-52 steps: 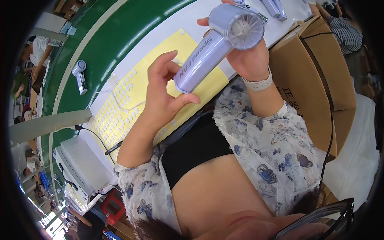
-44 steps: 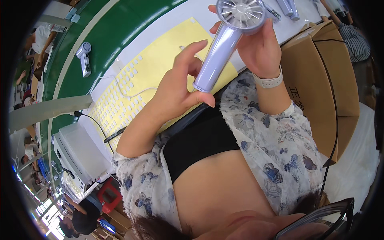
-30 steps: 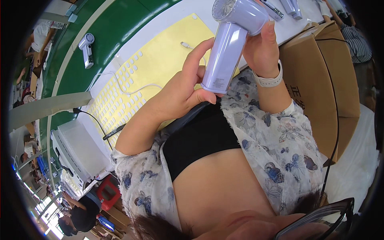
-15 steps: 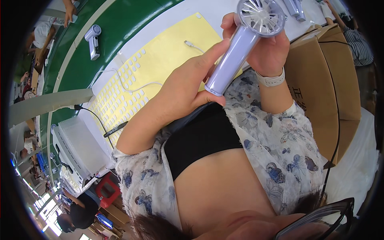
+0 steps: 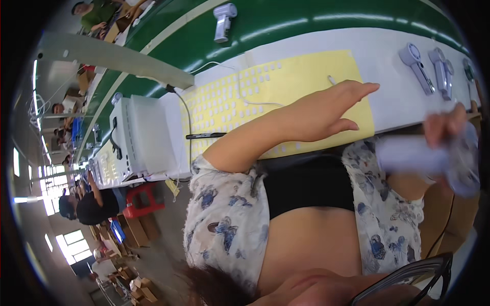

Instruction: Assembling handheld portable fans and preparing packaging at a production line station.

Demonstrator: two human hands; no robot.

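My right hand (image 5: 445,125), smeared by motion, grips a lavender handheld fan (image 5: 413,154) at the right, by my body. The fan is blurred, its round head (image 5: 463,162) toward the right rim. My left hand (image 5: 337,109) holds nothing, fingers stretched out and thumb apart, over the yellow sheet (image 5: 316,69). Just beyond its fingers lies the white plug of a cable (image 5: 332,80). Small white oval stickers (image 5: 224,102) cover the sheet's left part. Similar fans (image 5: 419,70) lie on the white tabletop (image 5: 380,51) at the far right.
A black pen (image 5: 204,135) lies across the sheet's left edge. Left of it stands a white boxy device (image 5: 130,132) with a black cord. Another fan (image 5: 223,23) rests on the green belt (image 5: 275,35). A cardboard box (image 5: 434,219) stands at lower right. People sit farther left.
The view has swung rightward. My left hand has let go of the fan and opened. My right hand has carried the fan down and to the right, beside my body.
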